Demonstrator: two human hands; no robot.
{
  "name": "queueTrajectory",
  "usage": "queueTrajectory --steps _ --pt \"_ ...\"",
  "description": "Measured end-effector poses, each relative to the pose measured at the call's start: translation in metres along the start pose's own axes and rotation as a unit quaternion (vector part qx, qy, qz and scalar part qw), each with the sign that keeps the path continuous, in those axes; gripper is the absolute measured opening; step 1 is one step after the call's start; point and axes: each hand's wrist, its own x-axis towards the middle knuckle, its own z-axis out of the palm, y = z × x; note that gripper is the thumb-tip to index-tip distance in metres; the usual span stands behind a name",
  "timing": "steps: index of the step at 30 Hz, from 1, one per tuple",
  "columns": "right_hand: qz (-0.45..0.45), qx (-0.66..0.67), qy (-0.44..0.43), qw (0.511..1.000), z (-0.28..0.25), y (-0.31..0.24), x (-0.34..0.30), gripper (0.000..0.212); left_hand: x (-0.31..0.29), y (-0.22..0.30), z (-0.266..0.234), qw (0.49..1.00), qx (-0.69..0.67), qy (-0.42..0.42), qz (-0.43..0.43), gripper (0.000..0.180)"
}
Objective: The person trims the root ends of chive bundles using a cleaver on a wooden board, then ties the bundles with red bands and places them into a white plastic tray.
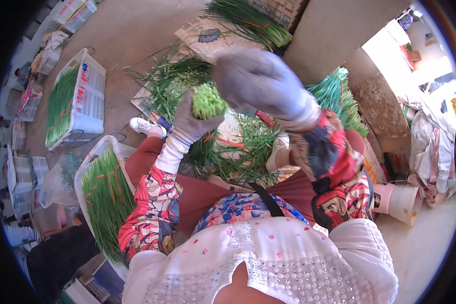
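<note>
My left hand (186, 117) grips a bunch (210, 102); right hand (261, 83) blurred just beside it, grip I cannot tell; stalks (253, 147) below both

Right hand (263, 83): gloved, blurred, individual fingers indistinct; whether it grips anything cannot be told. Stalk bundle (209, 102): pale ends visible, length below mostly hidden by the left hand (190, 119). Red object (265, 118): partly covered near the right wrist, kind undetermined. Tied greens (339, 91): lower left portion behind the right forearm. White crate (78, 177): near side partly obscured by the left sleeve (152, 202). Upper greens (248, 20): cut by top edge. White blouse (258, 253): cut by bottom edge. Left-hand stacked crates (23, 177): contents too small to tell.
</note>
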Motion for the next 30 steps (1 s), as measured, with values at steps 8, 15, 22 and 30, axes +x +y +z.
queueTrajectory --steps 8,15,22,30 --pt "0.44 0.328 -0.01 0.836 0.051 0.115 -0.106 0.055 -0.002 0.087 -0.059 0.977 -0.119 0.136 0.112 0.07" --pt "0.18 0.529 0.178 0.81 0.049 0.131 -0.031 0.064 -0.066 0.112 -0.064 0.846 0.34 0.001 0.41 0.071" --pt "0.184 0.504 0.063 0.841 0.053 0.11 0.012 0.053 -0.12 -0.003 -0.099 0.969 -0.183 0.004 -0.166 0.105" --pt "0.181 -0.487 0.165 0.838 0.037 0.099 0.059 0.068 -0.069 0.014 -0.026 0.76 -0.582 0.276 -0.084 0.082"
